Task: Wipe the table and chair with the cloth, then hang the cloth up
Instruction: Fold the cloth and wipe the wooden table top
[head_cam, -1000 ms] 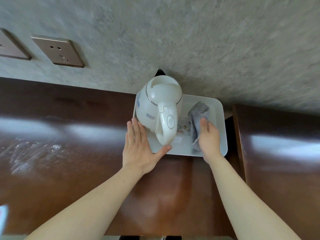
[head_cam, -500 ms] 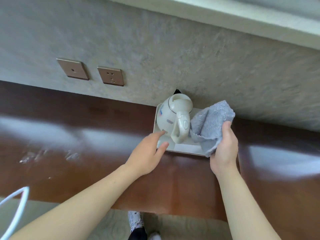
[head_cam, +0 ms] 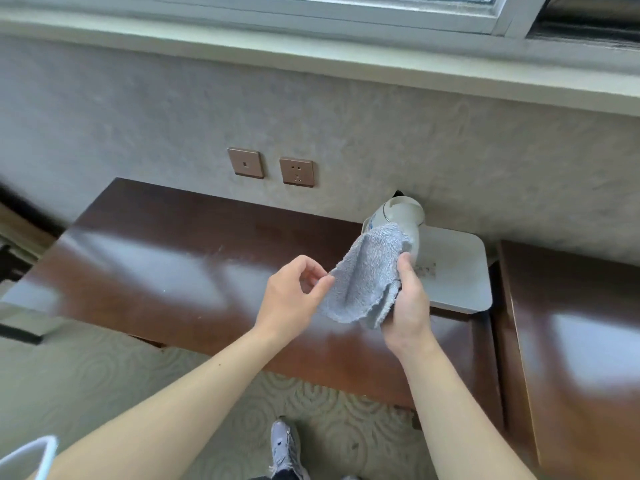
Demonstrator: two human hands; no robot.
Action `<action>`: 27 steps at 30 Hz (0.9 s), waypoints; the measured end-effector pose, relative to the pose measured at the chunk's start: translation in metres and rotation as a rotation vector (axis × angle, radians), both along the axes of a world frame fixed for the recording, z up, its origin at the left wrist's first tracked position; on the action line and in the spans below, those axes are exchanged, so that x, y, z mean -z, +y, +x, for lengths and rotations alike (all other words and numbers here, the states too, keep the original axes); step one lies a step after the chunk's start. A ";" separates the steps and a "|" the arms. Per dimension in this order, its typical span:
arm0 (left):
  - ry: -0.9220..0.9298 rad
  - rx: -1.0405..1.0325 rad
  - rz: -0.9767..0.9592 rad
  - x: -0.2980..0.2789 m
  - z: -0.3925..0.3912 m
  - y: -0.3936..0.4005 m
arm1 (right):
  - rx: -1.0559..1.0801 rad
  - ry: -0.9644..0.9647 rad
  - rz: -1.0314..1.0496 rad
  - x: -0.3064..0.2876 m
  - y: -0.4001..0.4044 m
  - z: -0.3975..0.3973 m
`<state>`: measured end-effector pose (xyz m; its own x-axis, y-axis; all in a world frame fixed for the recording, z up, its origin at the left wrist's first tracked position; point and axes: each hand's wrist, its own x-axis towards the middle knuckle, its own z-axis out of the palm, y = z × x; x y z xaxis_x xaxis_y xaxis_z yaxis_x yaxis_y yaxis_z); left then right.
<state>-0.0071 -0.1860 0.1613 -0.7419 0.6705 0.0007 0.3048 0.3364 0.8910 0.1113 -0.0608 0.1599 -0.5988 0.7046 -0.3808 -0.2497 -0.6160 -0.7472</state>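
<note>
A grey-blue terry cloth (head_cam: 363,278) hangs in the air above the dark glossy wooden table (head_cam: 166,268). My right hand (head_cam: 407,306) grips the cloth's right edge. My left hand (head_cam: 294,296) pinches its left corner between thumb and fingers. Both hands are over the right part of the table, a little above the surface. No chair is visible.
A white kettle (head_cam: 403,220) stands on a white tray (head_cam: 457,275) at the table's back right, against the wall. Two brown wall sockets (head_cam: 270,166) sit above the table. A second wooden cabinet (head_cam: 571,341) adjoins on the right. Patterned carpet and my shoe (head_cam: 285,448) lie below.
My right hand lifted the cloth off the tray and brought it toward me. My left hand left the kettle and took the cloth's corner. The view pulled back from the table.
</note>
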 end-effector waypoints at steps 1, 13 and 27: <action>0.000 0.017 0.015 -0.004 -0.003 -0.008 | -0.019 -0.002 -0.008 0.002 -0.010 -0.005; -0.178 0.443 0.007 0.044 -0.097 -0.103 | -0.148 -0.023 -0.370 0.059 -0.114 -0.111; 0.281 0.235 -0.502 0.203 -0.350 -0.216 | 0.399 -0.330 -0.183 0.151 -0.123 -0.220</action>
<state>-0.3570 -0.4021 -0.0414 -0.5913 0.7854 -0.1830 0.6220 0.5886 0.5163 -0.1090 -0.1840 0.0085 -0.1260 0.7573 -0.6408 -0.2610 -0.6485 -0.7151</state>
